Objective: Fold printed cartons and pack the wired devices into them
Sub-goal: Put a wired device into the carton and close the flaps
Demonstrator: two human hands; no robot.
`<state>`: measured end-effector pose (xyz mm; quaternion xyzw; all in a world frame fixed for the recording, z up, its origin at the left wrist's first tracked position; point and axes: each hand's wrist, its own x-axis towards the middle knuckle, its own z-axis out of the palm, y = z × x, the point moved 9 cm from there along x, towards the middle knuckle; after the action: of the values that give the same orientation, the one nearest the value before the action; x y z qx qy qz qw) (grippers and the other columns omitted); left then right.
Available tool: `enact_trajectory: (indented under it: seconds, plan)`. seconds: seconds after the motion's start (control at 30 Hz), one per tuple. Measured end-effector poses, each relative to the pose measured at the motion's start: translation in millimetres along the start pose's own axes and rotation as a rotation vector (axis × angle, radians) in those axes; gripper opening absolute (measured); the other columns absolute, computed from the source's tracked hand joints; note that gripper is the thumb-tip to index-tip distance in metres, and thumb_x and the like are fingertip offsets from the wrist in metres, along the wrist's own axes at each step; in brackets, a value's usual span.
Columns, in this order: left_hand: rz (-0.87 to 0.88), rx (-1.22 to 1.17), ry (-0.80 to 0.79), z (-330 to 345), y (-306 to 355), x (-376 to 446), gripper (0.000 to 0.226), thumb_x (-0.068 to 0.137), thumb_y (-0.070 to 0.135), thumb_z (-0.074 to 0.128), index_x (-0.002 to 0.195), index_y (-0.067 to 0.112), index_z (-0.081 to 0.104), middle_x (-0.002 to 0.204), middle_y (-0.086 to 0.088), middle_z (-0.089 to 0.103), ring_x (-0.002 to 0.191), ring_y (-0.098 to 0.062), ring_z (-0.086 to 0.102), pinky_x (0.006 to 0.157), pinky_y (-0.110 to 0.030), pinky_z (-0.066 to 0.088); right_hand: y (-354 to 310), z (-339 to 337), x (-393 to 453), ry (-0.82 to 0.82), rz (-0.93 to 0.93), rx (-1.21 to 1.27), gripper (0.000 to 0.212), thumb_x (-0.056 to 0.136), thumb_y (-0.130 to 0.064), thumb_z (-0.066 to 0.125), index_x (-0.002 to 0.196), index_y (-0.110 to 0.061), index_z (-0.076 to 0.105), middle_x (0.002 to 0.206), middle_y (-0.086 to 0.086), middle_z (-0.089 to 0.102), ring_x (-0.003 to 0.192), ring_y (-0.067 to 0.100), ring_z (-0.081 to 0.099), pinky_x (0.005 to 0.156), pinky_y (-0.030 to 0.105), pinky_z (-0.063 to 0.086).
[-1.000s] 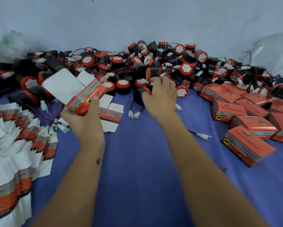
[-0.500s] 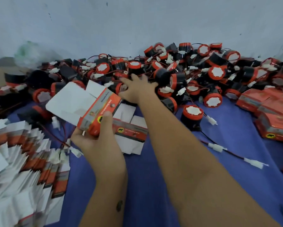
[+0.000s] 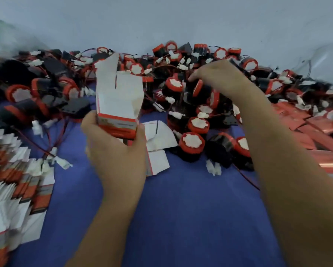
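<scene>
My left hand (image 3: 115, 151) grips the lower, orange-printed end of an open carton (image 3: 119, 101), thumb on one side, fingers on the other; the carton stands upright above the blue cloth (image 3: 181, 209), white flaps raised. To the carton's right, my right hand (image 3: 219, 78) reaches into the pile of wired devices (image 3: 192, 124), fingers curled over one device; its grip is blurred. Flat cartons (image 3: 17, 180) lie left of the carton; packed boxes (image 3: 316, 135) far right.

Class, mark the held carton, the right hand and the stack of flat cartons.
Carton (image 3: 119, 97), head view, white inner panel.
Right hand (image 3: 219, 78), head view, back of hand.
Flat cartons (image 3: 17, 180), head view, middle of stack.
</scene>
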<state>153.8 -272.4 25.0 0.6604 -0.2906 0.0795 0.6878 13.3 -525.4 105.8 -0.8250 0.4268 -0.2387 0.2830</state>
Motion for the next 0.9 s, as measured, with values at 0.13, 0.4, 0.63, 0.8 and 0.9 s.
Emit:
enact_trajectory:
  seconds: [0.13, 0.4, 0.63, 0.8, 0.9]
  plan:
    - [-0.004, -0.212, -0.138, 24, 18, -18, 0.057, 0.084, 0.019, 0.077, 0.119, 0.029, 0.033, 0.111, 0.032, 0.054, 0.105, 0.006, 0.06, 0.082, -0.012, 0.051, 61, -19, 14, 0.194, 0.139, 0.16, 0.041, 0.097, -0.033, 0.05, 0.138, -0.025, 0.053, 0.146, 0.008, 0.047, 0.131, 0.026, 0.046, 0.092, 0.022, 0.043]
    - [-0.238, -0.226, -0.266, 41, -22, -15, 0.056, 0.089, 0.015, 0.072, 0.124, 0.02, 0.028, 0.122, 0.008, 0.052, 0.098, 0.01, 0.055, 0.077, 0.002, 0.041, 58, 30, -24, -0.276, 0.112, -0.008, 0.064, 0.089, -0.042, 0.064, 0.146, -0.047, 0.035, 0.156, -0.005, 0.031, 0.137, 0.02, 0.035, 0.101, 0.031, 0.029]
    - [-0.235, -0.194, -0.265, 36, -25, -15, 0.063, 0.089, 0.025, 0.073, 0.134, 0.011, 0.032, 0.117, 0.013, 0.054, 0.093, 0.023, 0.054, 0.077, 0.0, 0.042, 31, -4, -147, 0.459, -0.015, -0.177, 0.022, 0.091, -0.026, 0.05, 0.104, -0.016, 0.064, 0.094, 0.004, 0.064, 0.085, 0.025, 0.058, 0.074, 0.043, 0.05]
    - [-0.306, -0.257, -0.283, 28, -14, -32, 0.061, 0.086, 0.026, 0.076, 0.134, 0.015, 0.04, 0.119, 0.011, 0.061, 0.098, 0.014, 0.059, 0.076, -0.004, 0.045, 54, 36, -189, 0.31, 0.159, -0.481, 0.059, 0.091, -0.032, 0.059, 0.142, -0.012, 0.038, 0.138, 0.01, 0.039, 0.124, 0.032, 0.035, 0.098, 0.04, 0.031]
    - [-0.386, -0.335, -0.362, 27, 0, -61, 0.05, 0.08, 0.038, 0.073, 0.122, 0.03, 0.047, 0.11, 0.026, 0.063, 0.097, 0.014, 0.059, 0.074, -0.005, 0.045, 57, 37, -202, 0.377, 0.164, -0.202, 0.056, 0.087, -0.031, 0.067, 0.136, -0.017, 0.044, 0.135, 0.007, 0.043, 0.121, 0.03, 0.038, 0.097, 0.041, 0.036]
